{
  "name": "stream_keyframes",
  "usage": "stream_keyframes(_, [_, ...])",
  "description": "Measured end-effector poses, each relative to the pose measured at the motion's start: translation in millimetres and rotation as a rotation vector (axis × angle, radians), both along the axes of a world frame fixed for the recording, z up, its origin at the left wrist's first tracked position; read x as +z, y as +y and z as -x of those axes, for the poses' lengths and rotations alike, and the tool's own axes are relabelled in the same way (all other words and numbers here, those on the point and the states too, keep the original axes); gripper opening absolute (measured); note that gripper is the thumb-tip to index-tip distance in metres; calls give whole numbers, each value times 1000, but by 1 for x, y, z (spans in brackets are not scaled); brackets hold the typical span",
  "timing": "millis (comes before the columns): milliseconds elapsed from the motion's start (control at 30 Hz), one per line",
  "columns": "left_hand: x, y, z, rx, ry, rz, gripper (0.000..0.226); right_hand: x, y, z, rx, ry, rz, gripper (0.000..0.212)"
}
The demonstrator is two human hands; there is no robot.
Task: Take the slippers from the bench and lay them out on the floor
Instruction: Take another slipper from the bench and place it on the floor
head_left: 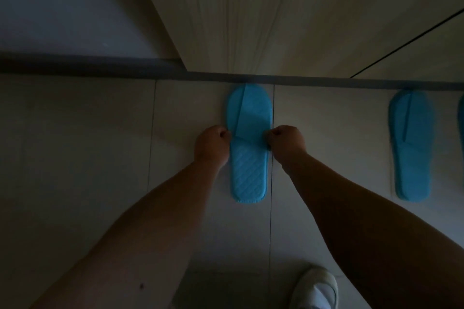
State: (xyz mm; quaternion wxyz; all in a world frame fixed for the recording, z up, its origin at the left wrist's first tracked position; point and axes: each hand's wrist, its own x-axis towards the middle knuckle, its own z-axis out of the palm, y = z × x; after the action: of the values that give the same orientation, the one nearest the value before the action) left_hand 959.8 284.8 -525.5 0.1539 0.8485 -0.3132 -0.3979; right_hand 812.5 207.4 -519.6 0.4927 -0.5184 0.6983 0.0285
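A flat blue slipper [248, 158] lies on the pale tiled floor [75, 158], its toe against the dark skirting. My left hand [213, 145] pinches its left edge at mid-length, fingers closed. My right hand [286, 142] pinches the right edge at the same height. A second blue slipper [411, 145] lies flat on the floor to the right, also toe to the skirting. A sliver of a third blue slipper [461, 118] shows at the right frame edge. The bench is not in view.
A pale wood-grain cabinet front [276, 20] rises above the dark skirting [100, 68]. A white shoe [316, 288] stands on the floor at the bottom right. The light is dim.
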Motion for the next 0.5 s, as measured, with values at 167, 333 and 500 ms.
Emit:
stream_keyframes(167, [-17, -18, -6, -103, -48, -10, 24, -19, -10, -1, -32, 59, 7, 20])
stream_keyframes(333, [-20, -25, -5, -116, -86, -31, 24, -22, -16, -3, -18, 88, -15, 18])
stream_keyframes(500, [-21, -29, -6, -140, -83, -62, 23, -23, -20, -2, -36, 93, -15, 16])
